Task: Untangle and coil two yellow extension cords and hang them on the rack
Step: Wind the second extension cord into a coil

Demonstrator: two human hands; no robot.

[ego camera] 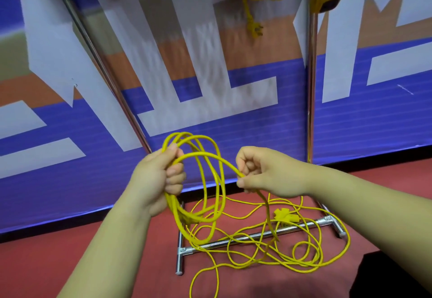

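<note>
Left grip [161, 176]: I clutch the gathered loops [198, 180], keeping the coil together.
Right grip [261, 173]: I pinch the cord [210, 156], feeding the next loop.

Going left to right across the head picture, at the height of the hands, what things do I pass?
left hand, gripping the coil → yellow cord loops → right hand, pinching a strand → upright rack pole

Loose cord [257, 246] lies on floor [93, 262] across rack base [257, 235].
</note>
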